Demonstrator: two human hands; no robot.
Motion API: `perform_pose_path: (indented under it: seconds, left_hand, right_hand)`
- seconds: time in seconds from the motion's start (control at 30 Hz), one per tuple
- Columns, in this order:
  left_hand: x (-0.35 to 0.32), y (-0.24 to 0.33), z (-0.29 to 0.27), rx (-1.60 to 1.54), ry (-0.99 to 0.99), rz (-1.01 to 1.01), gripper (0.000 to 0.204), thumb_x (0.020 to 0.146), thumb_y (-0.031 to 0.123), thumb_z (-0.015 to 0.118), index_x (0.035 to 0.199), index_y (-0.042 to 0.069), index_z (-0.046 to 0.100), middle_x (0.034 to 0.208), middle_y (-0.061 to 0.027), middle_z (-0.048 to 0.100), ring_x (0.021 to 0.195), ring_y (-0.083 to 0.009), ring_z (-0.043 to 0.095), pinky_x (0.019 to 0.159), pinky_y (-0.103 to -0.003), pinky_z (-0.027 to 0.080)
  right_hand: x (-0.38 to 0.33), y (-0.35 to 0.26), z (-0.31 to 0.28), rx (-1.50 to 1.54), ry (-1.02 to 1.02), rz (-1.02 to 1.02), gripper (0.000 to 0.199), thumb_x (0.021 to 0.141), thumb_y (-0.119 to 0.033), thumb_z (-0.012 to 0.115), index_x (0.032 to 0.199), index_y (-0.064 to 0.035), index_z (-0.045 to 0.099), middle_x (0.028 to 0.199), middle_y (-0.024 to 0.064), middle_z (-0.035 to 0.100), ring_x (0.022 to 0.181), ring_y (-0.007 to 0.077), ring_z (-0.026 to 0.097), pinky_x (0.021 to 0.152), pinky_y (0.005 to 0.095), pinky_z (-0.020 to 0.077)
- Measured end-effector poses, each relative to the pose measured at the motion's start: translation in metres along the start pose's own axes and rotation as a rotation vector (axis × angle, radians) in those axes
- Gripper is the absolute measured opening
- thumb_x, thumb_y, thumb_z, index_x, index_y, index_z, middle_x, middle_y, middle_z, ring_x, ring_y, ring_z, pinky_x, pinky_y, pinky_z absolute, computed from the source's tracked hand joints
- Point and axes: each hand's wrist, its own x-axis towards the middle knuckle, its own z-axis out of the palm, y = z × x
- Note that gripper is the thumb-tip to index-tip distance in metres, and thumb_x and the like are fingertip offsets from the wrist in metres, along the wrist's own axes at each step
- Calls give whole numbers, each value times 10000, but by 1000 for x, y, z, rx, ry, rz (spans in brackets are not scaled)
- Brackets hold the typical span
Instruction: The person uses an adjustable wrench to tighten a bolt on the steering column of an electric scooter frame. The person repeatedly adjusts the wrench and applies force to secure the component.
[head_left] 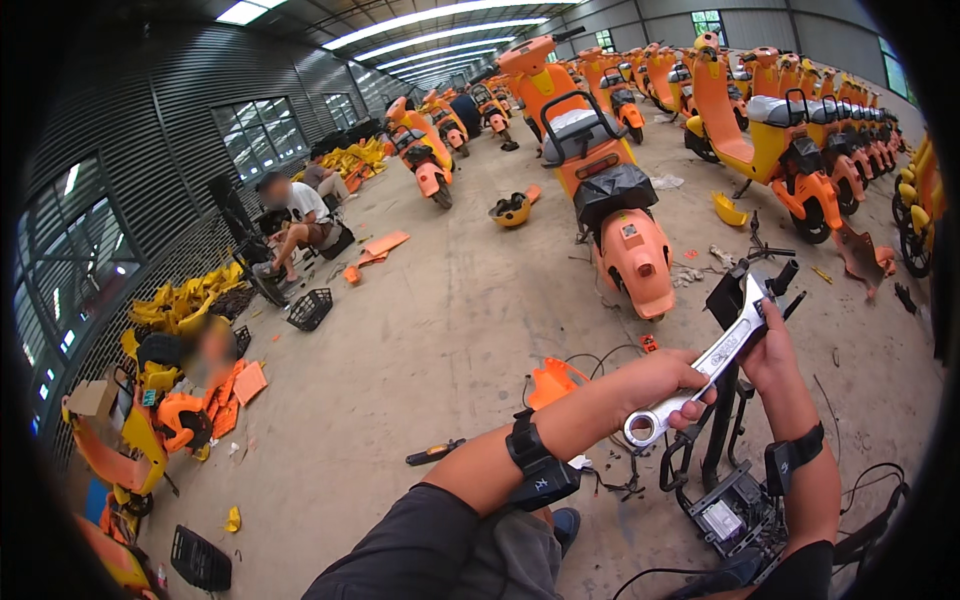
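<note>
While both forearms come in from six o'clock, the left hand (668, 385) is curled shut around the ring end of a silver combination wrench (705, 365), its fingers wrapped over the shank. The wrench slants up toward one o'clock, its open end set against the top of a black handlebar stem (745, 290). The right hand (770, 350) is closed around that stem just below the wrench head, steadying it. Below the hands, at five o'clock, a black battery tray (725, 515) with loose cables lies on the concrete floor (420, 350), and a screwdriver (435, 452) lies at seven o'clock. As I judge it, the stripping is midway: the frame is already bare of its panels, yet the stem fitting is still on and the wrench engaged. An orange panel piece (555, 383) lies just beyond the left wrist. Farther, at twelve o'clock, stands an orange scooter (610, 200). At ten o'clock a seated person (300, 220) works beside a black crate (310, 308), with rows of scooters (800, 110) beyond.
</note>
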Motion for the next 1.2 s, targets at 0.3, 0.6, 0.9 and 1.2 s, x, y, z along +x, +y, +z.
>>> perform_pose_path:
  seconds: [0.3,0.6,0.9,1.2]
  left_hand:
    - [3,-6,3,-25,14,-2,244,1009,62,453,1249,35,426,953,-98,546,595,-107,503,414,-239,420]
    - [9,-9,1,7,6,31,208,975,45,471,1176,39,415,903,-110,556,568,-132,516,396,-269,418]
    - [3,-11,10,8,39,4,274,1005,63,456,1276,47,425,943,-102,549,597,-127,505,422,-251,411]
    - [-2,-12,23,56,111,20,254,1003,57,457,1255,24,438,935,-107,555,583,-133,509,419,-257,399]
  right_hand:
    - [-4,-1,-1,-36,-8,-22,268,944,-409,622,1074,-175,633,918,-22,657,821,140,585,754,321,449]
    - [-27,-9,16,-133,-42,56,414,953,-580,493,1015,-197,639,882,-30,655,829,141,578,770,322,429]
    - [-22,-5,11,-61,57,7,269,955,-431,606,1019,-171,632,832,-17,652,752,163,583,656,321,436]
    - [-17,-8,9,-105,47,61,318,957,-404,622,1037,-97,641,903,54,674,811,222,618,773,407,515]
